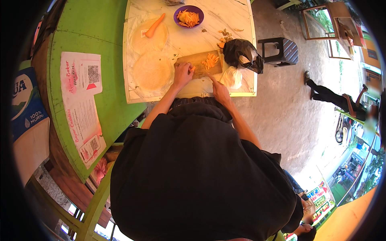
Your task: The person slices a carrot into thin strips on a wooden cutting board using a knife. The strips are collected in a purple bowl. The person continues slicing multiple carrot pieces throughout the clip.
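A wooden cutting board (204,71) lies near the front edge of the marble-patterned table. At its left end my left hand (183,75) is closed, fingertips pressed on a small orange carrot piece (193,69). My right hand (220,90) is at the board's near edge, index finger stretched forward and the other fingers curled. What it grips is too small to make out. Cut carrot sticks (210,61) lie piled on the right part of the board. Farther back stands a purple bowl (176,17) of carrot sticks. A whole carrot (155,26) lies at the far left.
Two round, pale, flat pieces (152,71) lie on the table's left. To the right are a black plastic bag (237,50), a white bag (232,78) and peelings (226,38). A dark stool (281,51) stands beyond the right edge; a green table (84,36) adjoins left.
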Tool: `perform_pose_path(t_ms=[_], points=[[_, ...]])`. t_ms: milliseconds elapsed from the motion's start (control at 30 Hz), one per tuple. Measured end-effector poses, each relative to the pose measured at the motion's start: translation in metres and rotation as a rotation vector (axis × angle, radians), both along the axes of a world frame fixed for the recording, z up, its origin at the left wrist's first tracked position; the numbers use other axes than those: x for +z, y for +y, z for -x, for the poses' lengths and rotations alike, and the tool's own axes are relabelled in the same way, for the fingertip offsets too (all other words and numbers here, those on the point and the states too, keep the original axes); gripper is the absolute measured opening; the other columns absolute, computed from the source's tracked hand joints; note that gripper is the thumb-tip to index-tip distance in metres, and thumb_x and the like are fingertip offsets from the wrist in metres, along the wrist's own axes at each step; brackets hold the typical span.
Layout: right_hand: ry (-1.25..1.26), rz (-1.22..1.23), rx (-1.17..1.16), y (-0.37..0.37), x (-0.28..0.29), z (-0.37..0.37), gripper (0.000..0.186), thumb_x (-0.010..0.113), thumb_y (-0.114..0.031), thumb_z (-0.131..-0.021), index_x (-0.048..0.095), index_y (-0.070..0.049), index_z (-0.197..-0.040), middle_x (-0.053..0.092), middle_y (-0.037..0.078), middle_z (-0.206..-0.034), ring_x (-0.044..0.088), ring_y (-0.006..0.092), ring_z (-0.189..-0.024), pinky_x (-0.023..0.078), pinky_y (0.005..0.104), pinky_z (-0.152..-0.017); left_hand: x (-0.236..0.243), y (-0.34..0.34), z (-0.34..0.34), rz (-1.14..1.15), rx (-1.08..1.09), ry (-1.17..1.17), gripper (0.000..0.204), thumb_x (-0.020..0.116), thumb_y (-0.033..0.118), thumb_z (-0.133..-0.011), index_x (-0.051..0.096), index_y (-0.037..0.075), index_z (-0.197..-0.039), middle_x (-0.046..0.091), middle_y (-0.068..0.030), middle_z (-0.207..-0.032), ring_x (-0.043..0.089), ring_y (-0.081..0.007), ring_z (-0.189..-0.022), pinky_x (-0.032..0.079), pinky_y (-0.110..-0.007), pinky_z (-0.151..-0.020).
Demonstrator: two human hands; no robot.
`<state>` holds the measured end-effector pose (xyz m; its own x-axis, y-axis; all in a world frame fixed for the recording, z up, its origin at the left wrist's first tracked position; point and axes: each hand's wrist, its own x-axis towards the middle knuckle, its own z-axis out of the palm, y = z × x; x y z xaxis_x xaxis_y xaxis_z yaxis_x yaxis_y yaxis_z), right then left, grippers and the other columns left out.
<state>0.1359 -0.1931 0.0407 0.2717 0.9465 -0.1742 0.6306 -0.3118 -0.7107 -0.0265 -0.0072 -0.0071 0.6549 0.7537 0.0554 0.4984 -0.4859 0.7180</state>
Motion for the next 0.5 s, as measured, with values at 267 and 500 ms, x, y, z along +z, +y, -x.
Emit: perform_pose_path(t_ms=[267,500], points=[[-0.16,0.121,0.009,-0.005,0.007,-0.007,0.068,0.049,-0.005,-0.095,0.038,-0.023,-0.16,0.066,0.03,-0.084,0.066,0.048,-0.075,0.052,0.0576,-0.068,0.0,0.001,0.001,-0.025,-0.006,-0.029,0.014,0.076,0.01,-0.086,0.065,0.004,-0.092,0.065,-0.0084,-0.087,0.064,-0.0232,-0.077,0.05,-0.038,-0.074],[-0.167,0.06,-0.008,0.011,-0.007,-0.008,0.065,0.049,-0.006,-0.095,0.041,-0.021,-0.158,0.066,0.031,-0.082,0.066,0.0484,-0.073,0.052,0.0582,-0.067,0.003,0.001,0.0,0.015,-0.003,-0.002,0.015,0.076,0.012,-0.087,0.065,0.004,-0.092,0.064,-0.0084,-0.085,0.063,-0.0229,-0.076,0.05,-0.038,-0.072]])
